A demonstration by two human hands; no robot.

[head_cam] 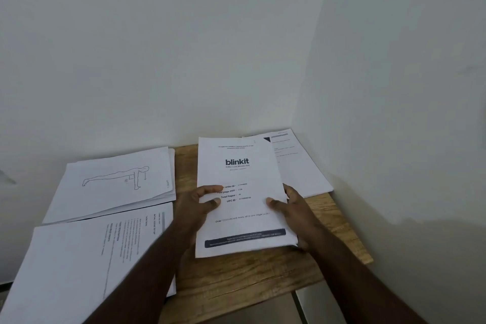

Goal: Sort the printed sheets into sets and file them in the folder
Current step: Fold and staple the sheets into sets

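A stack of printed sheets topped by a "blinkit" cover page [242, 166] is held up over the wooden table [231, 279]. My left hand [196, 208] grips its left edge with the thumb on top. My right hand [293, 208] grips the right edge the same way, thumb on the page. A pile with a push-up line drawing [115, 181] lies at the back left. A text-printed pile [79, 258] lies at the front left. Another printed pile [302, 163] lies at the back right, partly behind the held stack. No folder is visible.
White walls meet in a corner right behind the small table. The table's right edge [360, 242] sits close to the right wall. Piles on the left overhang the table's left side. Grey floor [271, 308] shows below the front edge.
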